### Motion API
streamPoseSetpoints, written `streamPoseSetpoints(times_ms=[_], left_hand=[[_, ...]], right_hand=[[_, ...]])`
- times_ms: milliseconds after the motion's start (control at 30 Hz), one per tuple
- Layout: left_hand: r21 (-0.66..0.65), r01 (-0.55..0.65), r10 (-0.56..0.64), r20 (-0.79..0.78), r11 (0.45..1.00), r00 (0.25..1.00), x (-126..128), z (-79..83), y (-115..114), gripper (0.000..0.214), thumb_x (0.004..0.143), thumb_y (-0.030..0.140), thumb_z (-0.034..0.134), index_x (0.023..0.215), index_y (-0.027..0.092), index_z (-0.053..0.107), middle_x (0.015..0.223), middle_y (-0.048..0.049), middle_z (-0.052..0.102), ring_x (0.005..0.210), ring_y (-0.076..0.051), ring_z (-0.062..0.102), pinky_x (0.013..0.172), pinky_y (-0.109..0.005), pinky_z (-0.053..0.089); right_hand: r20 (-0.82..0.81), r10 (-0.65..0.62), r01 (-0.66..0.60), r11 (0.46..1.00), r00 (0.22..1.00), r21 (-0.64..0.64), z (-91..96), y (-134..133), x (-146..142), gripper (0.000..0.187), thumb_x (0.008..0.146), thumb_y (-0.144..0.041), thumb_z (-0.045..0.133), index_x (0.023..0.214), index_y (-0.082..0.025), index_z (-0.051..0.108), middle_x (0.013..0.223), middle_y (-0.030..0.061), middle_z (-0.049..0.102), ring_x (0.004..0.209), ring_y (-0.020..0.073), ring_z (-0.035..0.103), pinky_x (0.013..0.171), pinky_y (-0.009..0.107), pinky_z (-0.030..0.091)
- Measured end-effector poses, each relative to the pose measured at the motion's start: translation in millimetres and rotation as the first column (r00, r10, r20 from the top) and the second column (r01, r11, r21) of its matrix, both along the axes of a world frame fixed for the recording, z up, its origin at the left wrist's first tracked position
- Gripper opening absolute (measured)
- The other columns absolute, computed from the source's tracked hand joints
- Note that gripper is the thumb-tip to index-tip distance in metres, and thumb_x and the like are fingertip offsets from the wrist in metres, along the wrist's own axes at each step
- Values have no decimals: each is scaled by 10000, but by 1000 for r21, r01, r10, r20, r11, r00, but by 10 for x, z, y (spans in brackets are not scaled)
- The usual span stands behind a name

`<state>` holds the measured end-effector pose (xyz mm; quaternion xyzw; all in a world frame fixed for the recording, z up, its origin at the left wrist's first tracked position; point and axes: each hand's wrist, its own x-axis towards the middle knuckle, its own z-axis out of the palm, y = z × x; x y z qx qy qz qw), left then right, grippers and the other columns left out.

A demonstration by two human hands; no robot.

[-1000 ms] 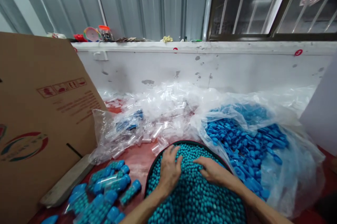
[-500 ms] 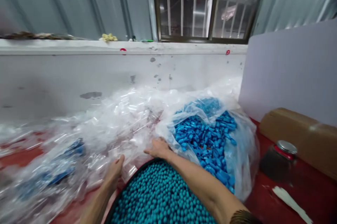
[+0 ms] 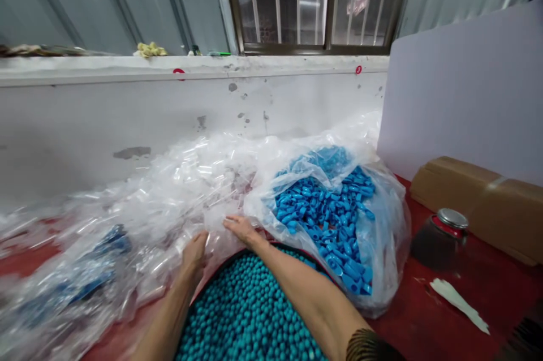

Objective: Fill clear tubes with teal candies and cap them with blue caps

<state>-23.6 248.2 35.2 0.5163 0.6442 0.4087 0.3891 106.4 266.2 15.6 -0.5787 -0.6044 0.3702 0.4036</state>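
Head view: a person's two bare hands reached over the far edge of a round tub toward a sprawling heap of clear plastic pieces on a red table. The step in hand seemed to be gathering from that heap. The left hand was partly curled at the heap's near side; whether it gripped anything could not be told. The right hand, just beside it, stretched its fingers forward among the pieces, with no clear sign of a hold. The next move appeared to call for a light pinch, separating single pieces from the tangle without knocking the tub.

Teal beads filled the tub, which sat beneath the forearms. Right of it, an open translucent bag held many bright blue plastic parts. At far left, more blue items showed through crumpled clear plastic. Farther right stood a dark jar with a silvery lid; its contents could not be made out.
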Motion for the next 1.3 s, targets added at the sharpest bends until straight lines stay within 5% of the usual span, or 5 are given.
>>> streamPoseSetpoints(times_ms=[367,633,900,1100,1300], left_hand=[[219,139,-144,8,966,990,158,-199,-672,432,709,393,508,1068,153,525,1005,-67,578,882,-178,560,775,-285,446],[204,384,-283,-396,900,873,74,-272,-1049,340,780,259,414,1088,143,500,1048,-84,571,978,-206,518,871,-349,386],[332,291,-111,-467,897,877,-1,-268,-1463,209,713,177,513,895,169,614,1107,-94,500,1055,-240,451,926,-380,326],[307,226,-215,-71,925,974,57,-147,-1731,274,753,270,491,1007,193,557,829,-34,601,752,-167,565,705,-302,443],[27,304,-267,554,952,788,31,-136,-1968,301,670,274,595,925,132,524,857,-55,593,755,-153,573,634,-250,447]], right_hand=[[-81,154,-134,969,985,209,-9,-601,421,388,770,-314,483,1131,-178,521,1196,35,504,1104,167,434,962,310,302],[590,171,-371,898,789,236,-44,-998,574,405,791,-348,481,1160,-181,498,1093,77,568,1044,197,462,942,347,271],[598,41,-295,895,800,334,136,-1318,547,325,835,-216,407,1125,-87,478,1064,133,561,1020,209,485,911,352,310],[336,138,-252,912,932,324,148,-1801,567,295,818,-195,428,1092,-129,516,1031,97,594,934,173,548,829,288,405],[232,263,-298,946,936,129,156,-2260,571,291,810,-187,417,1081,-139,514,794,45,612,644,133,553,639,258,431]])
